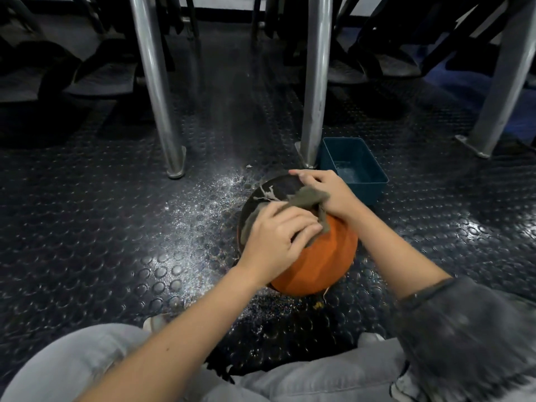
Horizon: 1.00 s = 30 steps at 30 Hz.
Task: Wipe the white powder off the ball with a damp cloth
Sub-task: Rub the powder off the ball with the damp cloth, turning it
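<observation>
Grey cloth (309,197) lies draped over the top of the ball (319,256), which rests on the studded floor (116,227) just ahead of the person's knees, orange on its near side and black on its far side; white powder (268,194) shows as streaks on the black panel, just left of the cloth's far end and not covered by it; step in hand, as judged: wiping the upper surface; hold the ball steady with one hand so that it cannot roll; carry the cloth with firm, even pressure across the streaks toward the far left; fold to a clean face once the working face loads up; turn the ball to bring unwiped panels upward; rinse as needed in the blue tub (374,192), which stands just beyond the ball to the right, beside a metal leg (314,82), and appears to hold a little water; avoid rolling a wiped panel into the spilled powder (203,204) on the floor left of the ball; left hand (277,239): on the near left of the ball, fingers bent over the cloth, gripping its near end and pressing it to the surface; right hand (327,192): on the far right, fingers fairly straight and spread across the ball's top, palm lying on the bunched far end of the cloth; whether it also pinches the cloth beneath cannot be told.
</observation>
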Each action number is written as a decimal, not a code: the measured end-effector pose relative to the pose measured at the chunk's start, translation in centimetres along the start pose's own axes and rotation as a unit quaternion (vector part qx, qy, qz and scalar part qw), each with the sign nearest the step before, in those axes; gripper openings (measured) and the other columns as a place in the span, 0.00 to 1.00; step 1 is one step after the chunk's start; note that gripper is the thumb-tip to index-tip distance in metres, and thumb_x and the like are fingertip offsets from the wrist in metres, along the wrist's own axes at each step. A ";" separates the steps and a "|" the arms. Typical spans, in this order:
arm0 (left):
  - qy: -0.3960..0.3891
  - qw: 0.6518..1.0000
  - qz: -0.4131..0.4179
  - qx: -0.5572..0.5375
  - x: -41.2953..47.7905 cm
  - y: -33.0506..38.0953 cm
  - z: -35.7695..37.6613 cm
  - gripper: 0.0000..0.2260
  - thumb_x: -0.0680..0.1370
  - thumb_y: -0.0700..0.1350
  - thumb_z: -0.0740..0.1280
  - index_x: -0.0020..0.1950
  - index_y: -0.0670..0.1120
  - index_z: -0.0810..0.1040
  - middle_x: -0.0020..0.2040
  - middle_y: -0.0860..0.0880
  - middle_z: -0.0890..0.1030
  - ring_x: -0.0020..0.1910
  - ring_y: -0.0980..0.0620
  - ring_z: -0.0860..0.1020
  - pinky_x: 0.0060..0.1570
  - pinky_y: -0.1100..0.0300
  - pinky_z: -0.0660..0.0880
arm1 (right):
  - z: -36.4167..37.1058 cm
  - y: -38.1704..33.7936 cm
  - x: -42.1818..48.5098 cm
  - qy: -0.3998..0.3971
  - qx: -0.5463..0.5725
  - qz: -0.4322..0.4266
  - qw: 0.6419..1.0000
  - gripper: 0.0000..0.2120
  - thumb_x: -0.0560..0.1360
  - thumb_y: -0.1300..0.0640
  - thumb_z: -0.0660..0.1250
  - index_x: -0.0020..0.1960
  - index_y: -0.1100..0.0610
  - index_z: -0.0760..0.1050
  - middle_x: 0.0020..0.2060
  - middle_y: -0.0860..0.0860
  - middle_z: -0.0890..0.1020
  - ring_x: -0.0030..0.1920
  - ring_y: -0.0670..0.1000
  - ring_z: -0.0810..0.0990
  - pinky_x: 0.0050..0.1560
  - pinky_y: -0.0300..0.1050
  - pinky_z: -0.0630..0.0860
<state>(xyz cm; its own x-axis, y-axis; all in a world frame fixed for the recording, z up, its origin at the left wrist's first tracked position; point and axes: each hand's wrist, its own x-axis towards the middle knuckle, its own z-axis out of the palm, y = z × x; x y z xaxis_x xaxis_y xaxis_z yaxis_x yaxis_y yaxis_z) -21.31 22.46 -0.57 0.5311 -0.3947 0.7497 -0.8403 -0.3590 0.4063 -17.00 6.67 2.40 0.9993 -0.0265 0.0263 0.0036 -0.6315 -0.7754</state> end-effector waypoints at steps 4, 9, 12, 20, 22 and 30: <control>-0.057 0.995 0.071 0.029 -2.0 0.1 0.4 0.12 0.78 0.49 0.63 0.42 0.47 0.84 0.43 0.54 0.84 0.45 0.55 0.78 0.57 0.59 0.69 | -0.6 0.9 1.5 0.009 0.016 0.037 0.999 0.14 0.79 0.49 0.57 0.57 0.42 0.79 0.58 0.48 0.80 0.60 0.50 0.76 0.63 0.52 0.72; -0.063 0.995 0.056 -0.052 -2.6 0.2 -0.5 0.11 0.78 0.47 0.65 0.42 0.45 0.84 0.42 0.53 0.83 0.44 0.53 0.79 0.51 0.55 0.72 | -2.6 2.0 1.0 0.045 0.082 0.082 0.992 0.16 0.82 0.57 0.53 0.64 0.56 0.75 0.58 0.53 0.78 0.58 0.48 0.76 0.57 0.34 0.72; 0.071 0.988 -0.073 -0.112 -0.1 -0.6 -1.5 0.08 0.77 0.45 0.65 0.46 0.46 0.83 0.45 0.57 0.82 0.47 0.58 0.78 0.52 0.54 0.74 | -3.5 3.8 -0.8 0.094 0.076 0.097 0.988 0.18 0.83 0.55 0.51 0.67 0.58 0.72 0.61 0.53 0.76 0.61 0.48 0.73 0.59 0.33 0.70; 0.035 0.958 -0.255 -0.125 3.8 0.9 3.1 0.11 0.77 0.49 0.66 0.52 0.47 0.84 0.55 0.50 0.81 0.55 0.57 0.75 0.60 0.57 0.70 | -4.9 4.4 -1.5 0.210 0.045 0.137 0.967 0.10 0.77 0.54 0.62 0.53 0.55 0.80 0.54 0.52 0.81 0.57 0.51 0.76 0.60 0.47 0.72; -0.007 0.974 -0.222 -0.034 3.1 1.0 4.0 0.15 0.75 0.57 0.63 0.54 0.52 0.83 0.59 0.54 0.79 0.60 0.51 0.74 0.61 0.52 0.66 | -3.9 4.0 -1.6 0.165 0.038 0.083 0.982 0.16 0.79 0.52 0.60 0.65 0.51 0.74 0.63 0.49 0.75 0.65 0.47 0.70 0.68 0.45 0.65; 0.098 0.887 -0.429 -0.142 1.1 -2.5 2.9 0.12 0.77 0.52 0.68 0.58 0.52 0.81 0.55 0.56 0.77 0.58 0.54 0.73 0.63 0.54 0.69 | -2.5 3.5 -2.9 0.133 0.019 0.092 0.987 0.15 0.80 0.46 0.56 0.65 0.42 0.73 0.66 0.43 0.73 0.67 0.46 0.68 0.70 0.49 0.62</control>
<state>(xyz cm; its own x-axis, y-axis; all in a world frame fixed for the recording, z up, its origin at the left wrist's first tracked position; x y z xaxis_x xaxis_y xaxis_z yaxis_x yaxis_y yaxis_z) -18.34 20.44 -2.27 0.9824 0.0854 0.1663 -0.1444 -0.2177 0.9653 -19.93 2.64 1.17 0.9385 -0.3426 0.0434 -0.1702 -0.5682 -0.8051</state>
